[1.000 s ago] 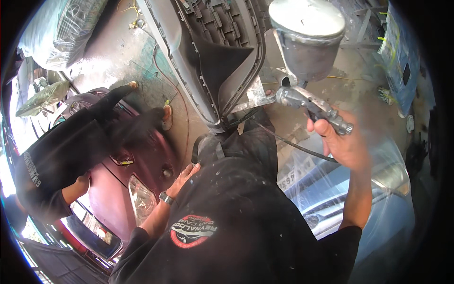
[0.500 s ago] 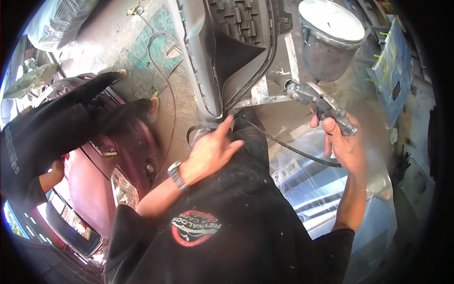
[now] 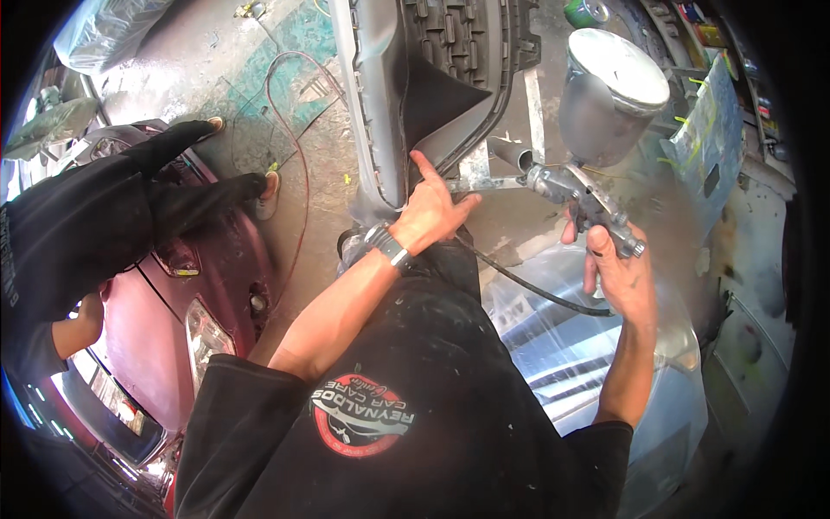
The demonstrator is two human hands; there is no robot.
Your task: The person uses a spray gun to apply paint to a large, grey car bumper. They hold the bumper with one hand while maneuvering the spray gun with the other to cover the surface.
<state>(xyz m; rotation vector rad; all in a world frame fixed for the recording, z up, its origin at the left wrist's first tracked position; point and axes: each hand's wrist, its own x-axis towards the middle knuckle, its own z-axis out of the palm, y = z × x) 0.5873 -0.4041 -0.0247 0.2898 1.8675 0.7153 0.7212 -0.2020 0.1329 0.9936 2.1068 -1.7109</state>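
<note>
My right hand (image 3: 624, 272) is wrapped round a paint spray gun (image 3: 584, 201), held up at the right. On top of the gun sits a dark cup with a pale round lid (image 3: 619, 67). A black hose (image 3: 545, 292) runs leftward from below that hand. My left hand (image 3: 427, 212), with a watch at its wrist, has the index finger stretched out and the thumb apart. Its fingertip meets or nearly meets the lower end of a dark grey plastic car bumper (image 3: 377, 112); I cannot tell if they touch. Part of the bumper runs out of view at the top.
A pale metal stand (image 3: 484, 183) is beneath the bumper. At left a person in black (image 3: 86, 221) leans over a dark red car (image 3: 156, 320). A thin hose (image 3: 303, 173) lies on the floor. Plastic-covered panels (image 3: 562, 346) and a masked panel (image 3: 705, 138) are at right.
My left hand has moved forward and slightly right along the bumper's end. The spray gun stays in my right hand, with its cup slightly farther right in view. The whole view has shifted a little.
</note>
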